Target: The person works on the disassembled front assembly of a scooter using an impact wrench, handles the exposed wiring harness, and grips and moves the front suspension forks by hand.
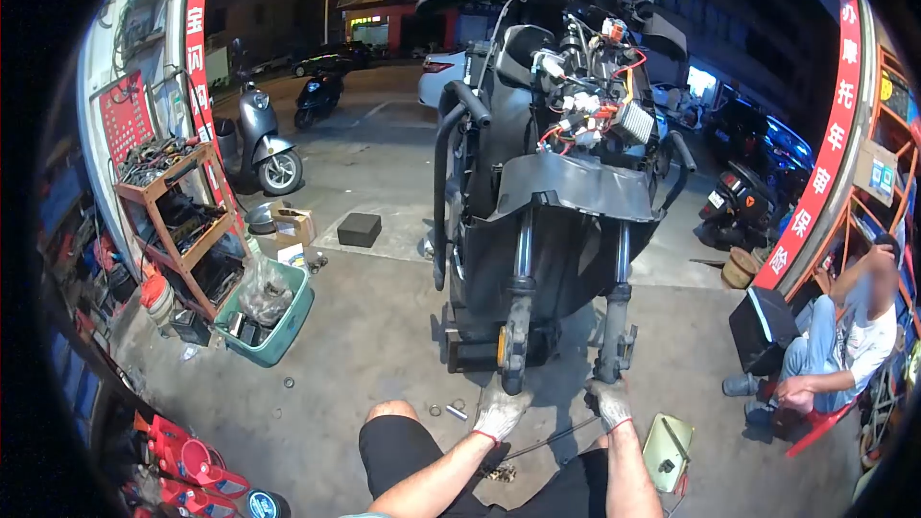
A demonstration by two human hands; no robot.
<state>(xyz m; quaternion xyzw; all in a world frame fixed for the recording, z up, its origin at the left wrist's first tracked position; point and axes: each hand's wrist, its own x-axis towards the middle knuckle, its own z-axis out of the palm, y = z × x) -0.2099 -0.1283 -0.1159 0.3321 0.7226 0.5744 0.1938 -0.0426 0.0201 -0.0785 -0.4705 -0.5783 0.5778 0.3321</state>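
In front of me stands a partly stripped motor scooter (561,192), its front wheel off and wiring bared at the top. Two front fork legs (519,321) hang down from it towards my knees. My left hand (501,411), in a white work glove, is closed around the lower end of the fork leg on the left. The other gloved hand, my right hand (610,401), grips the bottom of the right fork leg (614,326). Its fingers are partly hidden behind the fork. A thin dark rod (552,436) lies on the floor between my forearms.
Small rings and a metal sleeve (457,411) lie near my left knee. A green tub (278,336) of parts and a tool rack (182,230) stand left. Red containers (197,465) are lower left, a pale tray (667,451) lower right. A seated person (835,345) is at right.
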